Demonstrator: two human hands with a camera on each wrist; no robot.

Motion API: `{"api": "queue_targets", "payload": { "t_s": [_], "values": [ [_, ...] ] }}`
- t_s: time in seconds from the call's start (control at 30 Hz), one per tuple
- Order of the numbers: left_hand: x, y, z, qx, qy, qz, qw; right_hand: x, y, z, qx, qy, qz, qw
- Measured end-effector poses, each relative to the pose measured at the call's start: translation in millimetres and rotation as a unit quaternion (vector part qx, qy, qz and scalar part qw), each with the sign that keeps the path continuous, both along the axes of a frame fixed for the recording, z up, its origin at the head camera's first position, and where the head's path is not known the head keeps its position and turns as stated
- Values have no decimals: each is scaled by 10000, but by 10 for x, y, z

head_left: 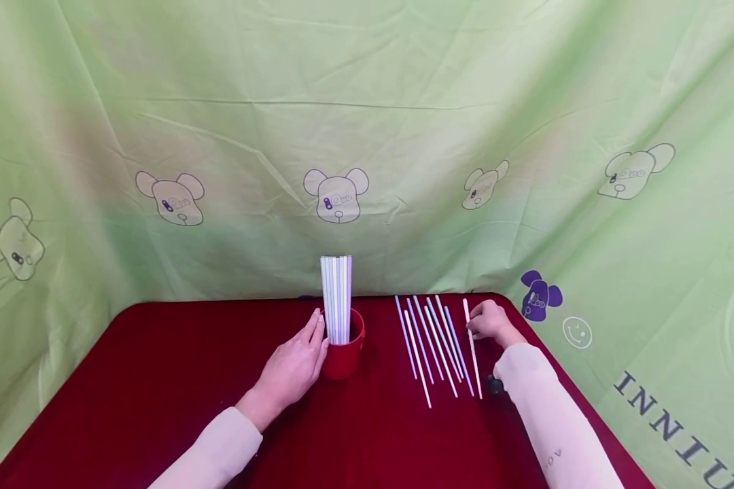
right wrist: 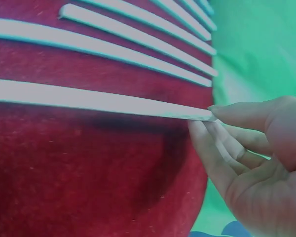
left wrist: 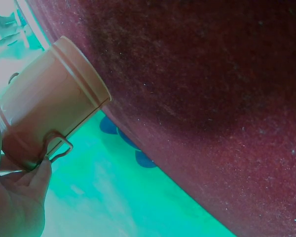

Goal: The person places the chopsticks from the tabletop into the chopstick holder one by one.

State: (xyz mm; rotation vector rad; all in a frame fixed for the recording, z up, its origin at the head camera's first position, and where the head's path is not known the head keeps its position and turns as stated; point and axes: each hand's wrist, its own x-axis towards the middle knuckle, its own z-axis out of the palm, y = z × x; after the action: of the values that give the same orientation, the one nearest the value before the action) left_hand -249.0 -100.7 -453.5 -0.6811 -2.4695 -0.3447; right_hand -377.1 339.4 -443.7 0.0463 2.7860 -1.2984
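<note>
The right hand point(head_left: 489, 322) is pinching the far end of the outermost straw point(head_left: 472, 350), fingertips point(right wrist: 207, 126) closing on its tip. That straw is lying flat on the red surface point(head_left: 159, 380), its long axis running from the grip back toward the person, just right of the row of loose straws point(head_left: 431, 346). The red cup point(head_left: 344, 353), already holding a bundle of upright straws point(head_left: 336, 299), is standing to the left of the grip, beyond the row. The left hand point(head_left: 293, 370) is resting open against the cup's side, steadying it.
</note>
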Motion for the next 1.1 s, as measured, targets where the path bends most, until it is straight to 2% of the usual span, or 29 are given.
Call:
{"api": "queue_targets", "payload": {
  "t_s": [0.2, 0.43, 0.63, 0.9, 1.0, 1.1],
  "values": [
    [1, 2, 9, -4, 14, 21, 10000, 68, -25, 244, -693, 187, 155, 9973],
    [8, 2, -11, -21, 49, 32, 10000, 133, -251, 594, -1309, 780, 24, 9883],
    [14, 2, -3, -71, 101, 27, 9999, 185, -581, 823, -1753, 1458, 76, 9736],
    [17, 0, 7, -252, 83, 16, 9996, 324, -1007, 1050, -2180, 1697, 435, 9601],
    [19, 2, 23, -315, 121, 43, 9994, 363, -1153, 1144, -2373, 1958, 572, 9498],
    [15, 3, 29, -345, 149, 63, 9993, 384, -1300, 1255, -2640, 2258, 676, 9353]
  ]
}}
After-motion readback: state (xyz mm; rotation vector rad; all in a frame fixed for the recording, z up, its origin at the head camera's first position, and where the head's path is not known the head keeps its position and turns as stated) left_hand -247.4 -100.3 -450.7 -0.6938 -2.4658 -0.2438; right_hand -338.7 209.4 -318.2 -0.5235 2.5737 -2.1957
